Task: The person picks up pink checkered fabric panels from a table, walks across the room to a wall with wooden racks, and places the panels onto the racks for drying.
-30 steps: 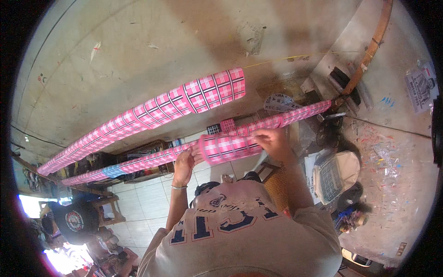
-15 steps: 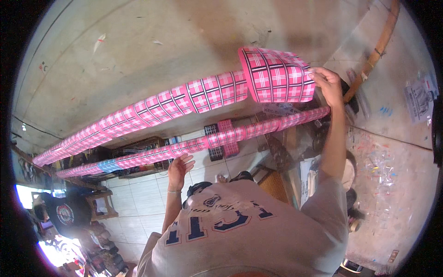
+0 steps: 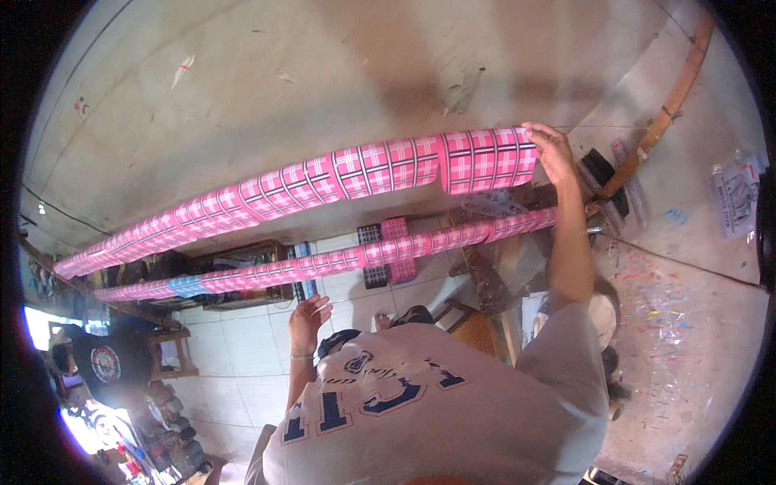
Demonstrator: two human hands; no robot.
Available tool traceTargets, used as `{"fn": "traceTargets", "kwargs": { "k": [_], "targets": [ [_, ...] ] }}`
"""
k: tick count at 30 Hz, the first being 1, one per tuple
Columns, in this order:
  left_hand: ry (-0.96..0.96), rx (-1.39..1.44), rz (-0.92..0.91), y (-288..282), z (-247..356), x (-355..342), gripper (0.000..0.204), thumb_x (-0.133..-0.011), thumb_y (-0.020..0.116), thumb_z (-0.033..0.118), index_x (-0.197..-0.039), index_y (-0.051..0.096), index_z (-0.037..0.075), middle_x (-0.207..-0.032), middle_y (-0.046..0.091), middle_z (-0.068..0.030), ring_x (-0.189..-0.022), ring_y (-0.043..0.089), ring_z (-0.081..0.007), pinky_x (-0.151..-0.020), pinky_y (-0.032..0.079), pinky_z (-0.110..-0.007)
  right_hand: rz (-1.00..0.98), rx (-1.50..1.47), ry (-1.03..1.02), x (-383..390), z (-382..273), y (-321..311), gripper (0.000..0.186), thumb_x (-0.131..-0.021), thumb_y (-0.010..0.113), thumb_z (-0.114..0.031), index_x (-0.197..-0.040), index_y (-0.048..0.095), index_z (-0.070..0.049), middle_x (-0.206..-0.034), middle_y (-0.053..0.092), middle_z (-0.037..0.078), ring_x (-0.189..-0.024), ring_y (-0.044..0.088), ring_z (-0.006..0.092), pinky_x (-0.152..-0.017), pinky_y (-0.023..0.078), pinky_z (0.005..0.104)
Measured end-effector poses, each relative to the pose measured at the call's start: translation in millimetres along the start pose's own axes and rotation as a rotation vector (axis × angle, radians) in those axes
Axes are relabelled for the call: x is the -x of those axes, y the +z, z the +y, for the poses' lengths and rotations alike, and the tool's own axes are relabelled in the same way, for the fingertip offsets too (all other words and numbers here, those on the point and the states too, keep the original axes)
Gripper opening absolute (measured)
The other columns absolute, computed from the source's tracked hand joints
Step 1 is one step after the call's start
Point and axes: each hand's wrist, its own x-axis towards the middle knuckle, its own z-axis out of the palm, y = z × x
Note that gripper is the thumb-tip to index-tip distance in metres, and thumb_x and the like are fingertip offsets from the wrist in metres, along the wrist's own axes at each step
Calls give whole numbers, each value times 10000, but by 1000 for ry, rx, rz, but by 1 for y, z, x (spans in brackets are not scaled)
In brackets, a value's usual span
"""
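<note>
At the right end of the far row, a pink plaid sheet [image 3: 489, 162] with dark and white lines hangs beside its neighbours. My right hand [image 3: 551, 152] is closed on this sheet's upper right edge. Many similar pieces overlap in the far row [image 3: 291, 192] and run off to the left. Nearer to me, a second pink plaid row [image 3: 331, 261] lies parallel, with a light blue section [image 3: 187, 285] toward its left end. Below that row my left hand [image 3: 307, 323] is held up with fingers apart, holding nothing. What carries the rows is hidden under the pieces.
A black stack [image 3: 373, 257] and a pink stack [image 3: 398, 250] rest on the tiled floor [image 3: 242, 339] beyond the near row. A wooden pole [image 3: 667, 121] slants at the right. Another person in a black shirt [image 3: 109, 364] is at the left. Scraps litter the right side.
The end sheet has come down from a raised, tilted position to line up with the far row. My right hand moved down slightly with it; my left hand stays low and open.
</note>
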Motion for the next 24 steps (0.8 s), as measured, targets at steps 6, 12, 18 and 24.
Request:
{"fn": "traceTargets", "kwargs": {
  "k": [6,12,18,24],
  "targets": [
    [25,-6,-39,2,0,-2,440,-939,288,304,-1149,465,-39,-1080,582,-184,-900,605,-277,-790,481,-344,-10,-21,22,-4,6,-1,185,-833,571,-75,-1001,610,-10,-835,604,3,-740,571,74,-648,488,225],
    [16,3,-33,10,8,0,426,-940,300,306,-1131,487,-25,-1074,589,-169,-904,602,-262,-799,472,-343,13,4,44,-4,13,-3,221,-834,583,-111,-1047,602,-56,-876,604,4,-767,573,84,-691,488,245],
    [-3,-32,1,15,14,6,415,-939,294,288,-1140,481,-23,-1070,591,-161,-901,602,-257,-801,469,-339,101,116,-2,4,-2,0,298,-867,550,-107,-1158,533,-49,-1022,589,90,-899,598,171,-806,488,303],
    [-31,-76,80,-15,0,3,421,-923,313,280,-1166,465,-29,-1078,586,-165,-915,603,-262,-786,488,-344,481,307,-291,64,-20,27,308,-853,587,-169,-1126,558,-31,-1056,597,104,-957,579,186,-796,483,302]
  ]
}}
